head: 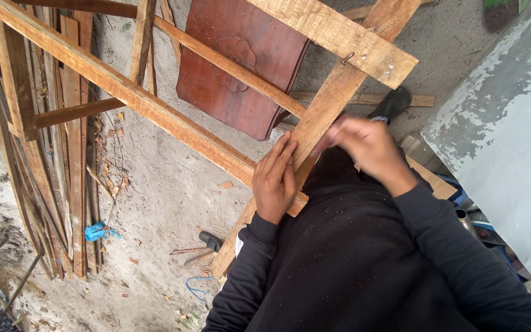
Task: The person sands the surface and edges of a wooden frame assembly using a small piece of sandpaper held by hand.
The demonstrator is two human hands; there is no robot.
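Left hand [275,179] flat, fingers straight and together, palm pressed on the joint where the long diagonal batten [124,92] crosses the steep upright board [333,98]; nothing gripped, only held down. Right hand [369,147] blurred, fingers curled loosely inward just beside that upright board, at the person's own trouser leg; whether something small is pinched there, cannot tell. Both sleeves black, flecked with sawdust.

Frame of rough pale timber, propped at an angle over sandy ground [167,203]. Short cross board [345,37] fixed over the top of the upright, with nail heads and one bent nail [346,58] sticking out at its edge. Behind the frame, a reddish carved panel [241,61]. Stacked planks [62,154] leaning at the left. On the sand below: a hammer [207,241], a blue scrap [98,232], a loop of blue wire [199,286]. Chipped grey wall [505,135] at the right.

Likely trouble, as a judgement: with only a flat palm on the joint, the batten may slide off its line if the frame shifts. Rough sawn edges under bare skin, so splinters. Bent nail close above the right hand, ready to snag a knuckle or sleeve. Hammer out of reach on the ground, so letting go of the joint to fetch it may lose the alignment
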